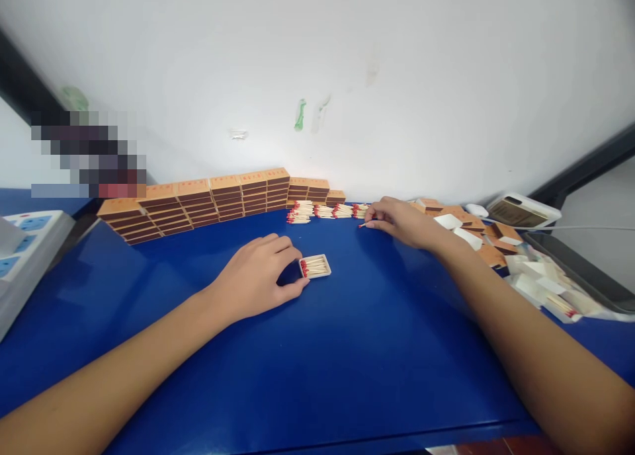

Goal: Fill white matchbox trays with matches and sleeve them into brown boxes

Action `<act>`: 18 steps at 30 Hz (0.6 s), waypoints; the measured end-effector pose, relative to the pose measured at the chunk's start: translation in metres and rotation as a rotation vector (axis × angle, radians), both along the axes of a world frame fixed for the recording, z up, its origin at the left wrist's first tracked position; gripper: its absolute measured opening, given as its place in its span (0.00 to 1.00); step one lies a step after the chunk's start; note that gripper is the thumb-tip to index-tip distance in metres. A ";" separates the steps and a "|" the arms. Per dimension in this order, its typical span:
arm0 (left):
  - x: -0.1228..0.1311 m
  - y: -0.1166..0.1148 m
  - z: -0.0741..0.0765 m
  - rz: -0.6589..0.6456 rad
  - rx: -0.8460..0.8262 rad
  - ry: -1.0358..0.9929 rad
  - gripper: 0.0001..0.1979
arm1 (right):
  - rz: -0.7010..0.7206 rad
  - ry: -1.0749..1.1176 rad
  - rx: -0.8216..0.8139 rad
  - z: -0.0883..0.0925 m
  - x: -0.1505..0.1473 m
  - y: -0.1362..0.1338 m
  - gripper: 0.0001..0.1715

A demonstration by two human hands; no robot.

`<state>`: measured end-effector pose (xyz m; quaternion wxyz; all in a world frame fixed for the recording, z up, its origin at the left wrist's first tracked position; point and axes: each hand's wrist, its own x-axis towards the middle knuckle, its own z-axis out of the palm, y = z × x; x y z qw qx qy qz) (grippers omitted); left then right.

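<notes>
In the middle of the blue table (297, 362) lies a small white matchbox tray (329, 267) with red-headed matches (314, 266) in it. The thumb and fingers of my left hand (262, 273) close on the tray's left end. At the far side of the table my right hand (397, 220) pinches a match (363, 225), whose red tip sticks out to the left of the fingers. Just left of that hand, loose matches (342, 211) lie in a row of small piles. The fingers partly hide the rightmost pile.
Matchboxes (198, 204) are stacked in a long row along the wall. To the right lie orange matchbox sleeves (471, 220), white trays (533, 280), a dark phone-like slab (580, 270) and a white device with a cable (526, 210). A white power strip (37, 263) sits at the left edge.
</notes>
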<state>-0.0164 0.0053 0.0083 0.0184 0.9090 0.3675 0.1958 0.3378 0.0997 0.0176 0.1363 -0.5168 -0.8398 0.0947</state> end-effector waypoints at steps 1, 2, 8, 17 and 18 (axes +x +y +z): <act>0.000 0.000 0.000 -0.001 0.001 0.000 0.16 | -0.005 -0.010 -0.013 0.000 0.000 0.000 0.13; 0.000 0.000 0.000 -0.002 0.001 -0.001 0.16 | -0.014 -0.020 -0.025 0.000 0.001 0.000 0.13; 0.000 -0.001 0.000 -0.001 0.002 -0.007 0.15 | -0.061 -0.042 -0.048 0.007 -0.013 -0.010 0.13; 0.001 0.000 0.000 0.000 0.007 0.002 0.15 | 0.281 0.124 -0.152 0.026 -0.089 -0.076 0.12; 0.001 0.000 -0.001 -0.002 0.009 0.001 0.15 | 0.297 0.109 -0.153 0.025 -0.095 -0.081 0.11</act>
